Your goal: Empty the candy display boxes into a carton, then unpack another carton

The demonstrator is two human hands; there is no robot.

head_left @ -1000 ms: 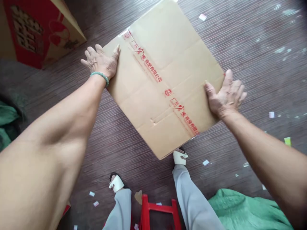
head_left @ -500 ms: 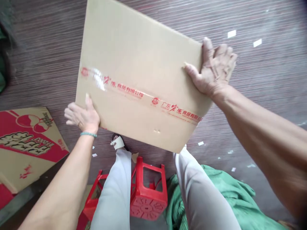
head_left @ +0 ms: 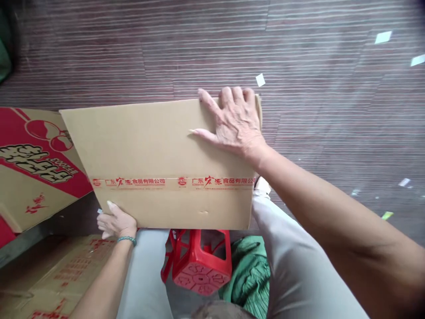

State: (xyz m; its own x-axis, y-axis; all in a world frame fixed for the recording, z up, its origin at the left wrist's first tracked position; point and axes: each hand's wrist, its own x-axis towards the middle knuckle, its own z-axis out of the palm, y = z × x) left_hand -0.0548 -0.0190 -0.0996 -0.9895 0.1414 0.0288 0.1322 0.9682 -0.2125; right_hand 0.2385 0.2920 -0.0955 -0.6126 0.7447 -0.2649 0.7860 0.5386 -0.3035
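Note:
I hold a flattened brown cardboard box (head_left: pixel 149 146) level in front of me, a strip of clear tape with red print running across it. My right hand (head_left: pixel 234 122) lies on its top right part, fingers curled over the far edge. My left hand (head_left: pixel 116 221) grips the near left edge from below, thumb up on the face, a green bead bracelet at the wrist. The box hides my feet and part of my legs in light grey trousers.
A red plastic stool (head_left: pixel 199 261) stands between my legs. Green cloth (head_left: pixel 249 274) lies beside it. A red and tan printed carton (head_left: pixel 29 164) sits at the left, flattened cardboard (head_left: pixel 43 274) below it. Paper scraps dot the dark wood-grain floor (head_left: pixel 332 110).
The box has turned from tilted to level and come closer to me. My right hand has slid onto its top edge; my left has moved down to the near left edge.

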